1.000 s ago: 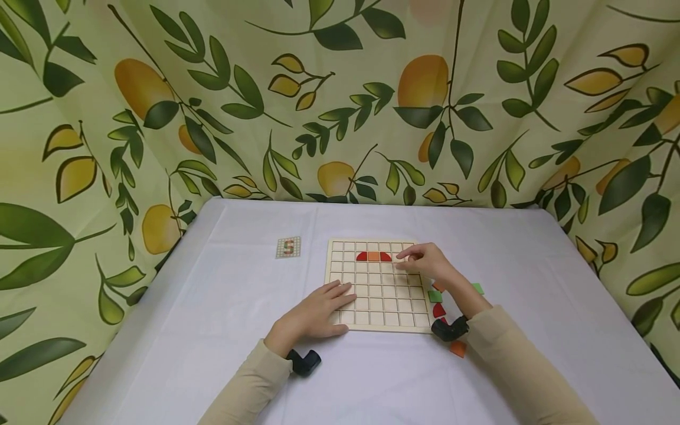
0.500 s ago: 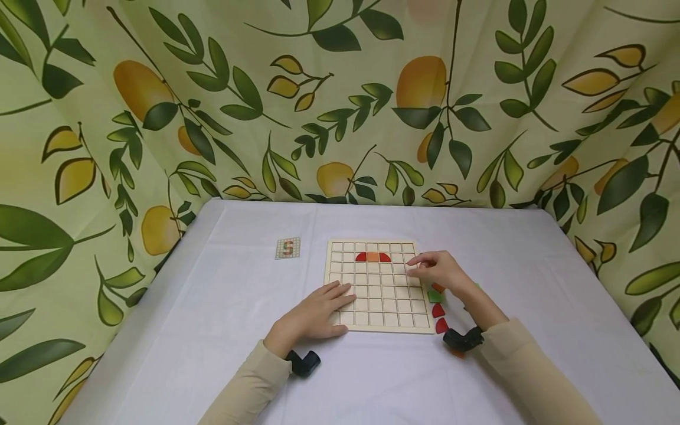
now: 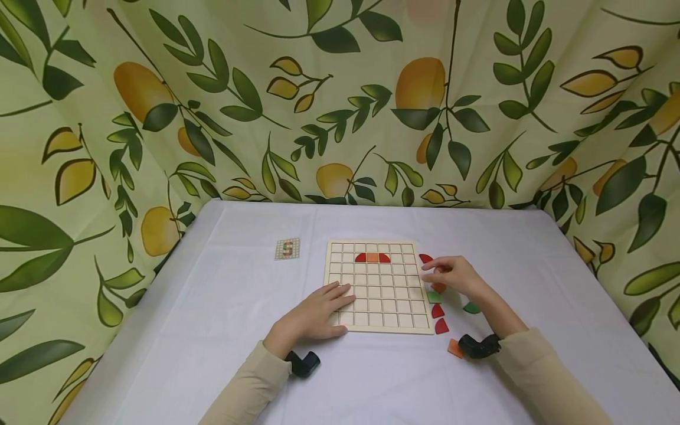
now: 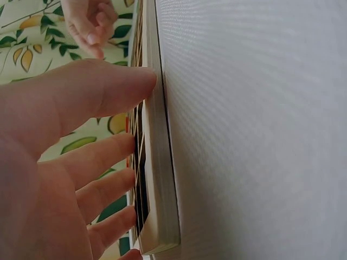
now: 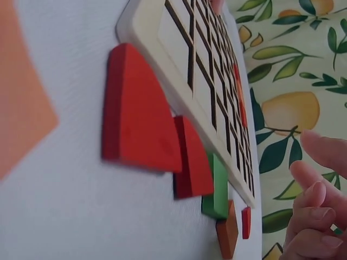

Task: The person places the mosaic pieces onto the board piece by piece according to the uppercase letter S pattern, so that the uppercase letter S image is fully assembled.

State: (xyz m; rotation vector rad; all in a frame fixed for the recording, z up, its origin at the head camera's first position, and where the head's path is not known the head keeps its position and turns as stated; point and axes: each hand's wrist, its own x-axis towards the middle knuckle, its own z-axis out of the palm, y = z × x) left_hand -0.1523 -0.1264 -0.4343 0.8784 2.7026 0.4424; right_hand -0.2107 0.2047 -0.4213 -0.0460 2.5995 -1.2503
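A wooden grid board lies on the table. Near its far edge, an orange square tile sits in the grid between two red quarter-round tiles. My left hand rests its spread fingers on the board's near left corner; in the left wrist view, the thumb lies against the board's edge. Beyond the board's right side hovers my right hand, thumb and forefinger apart with nothing between them. A loose red quarter-round tile lies right by its fingertips. Under the hand, an orange tile is partly hidden.
Along the board's right edge lie a green square tile and two red tiles. A green rounded tile and an orange square lie farther out. A small pattern card is left of the board.
My right hand has drawn back from over the board to its right side, uncovering the loose red tile and several others. The left hand has stayed put.
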